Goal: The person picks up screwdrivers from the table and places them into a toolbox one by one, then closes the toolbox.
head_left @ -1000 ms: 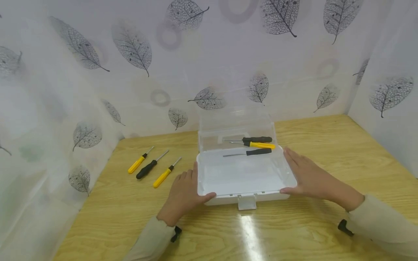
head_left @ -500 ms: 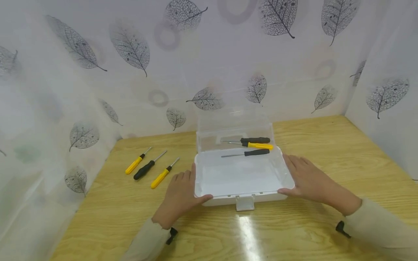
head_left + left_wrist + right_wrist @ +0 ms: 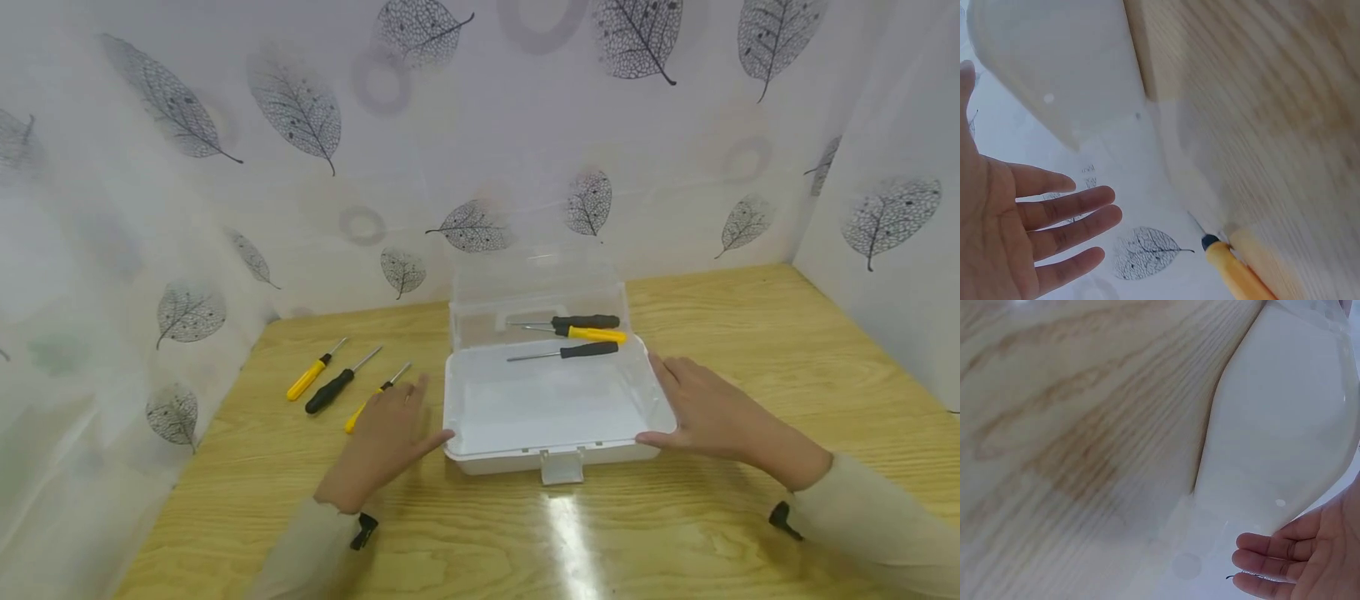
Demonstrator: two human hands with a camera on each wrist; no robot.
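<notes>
A white plastic box (image 3: 551, 408) stands with its clear lid (image 3: 480, 321) folded back. Spread straight, my left hand (image 3: 382, 437) is left of the box, above a yellow screwdriver (image 3: 352, 422) that it partly covers; its thumb is by the box's front left corner. My right hand (image 3: 705, 417) rests against the right side of the box, thumb at the front corner and fingers extended in the right wrist view. A black screwdriver (image 3: 588, 322), a yellow-handled screwdriver (image 3: 597, 335) and another black screwdriver (image 3: 590, 350) lie across the lid and rear of the box.
Further left on the wooden table (image 3: 712, 525) lie a yellow screwdriver (image 3: 305, 380) and a black screwdriver (image 3: 330, 392). A leaf-patterned sheet (image 3: 517, 150) hangs behind and at the sides. The box's front latch (image 3: 562, 467) hangs down.
My left hand has come off the box's left side and moved left, over the nearest yellow screwdriver. The right hand stays at the box.
</notes>
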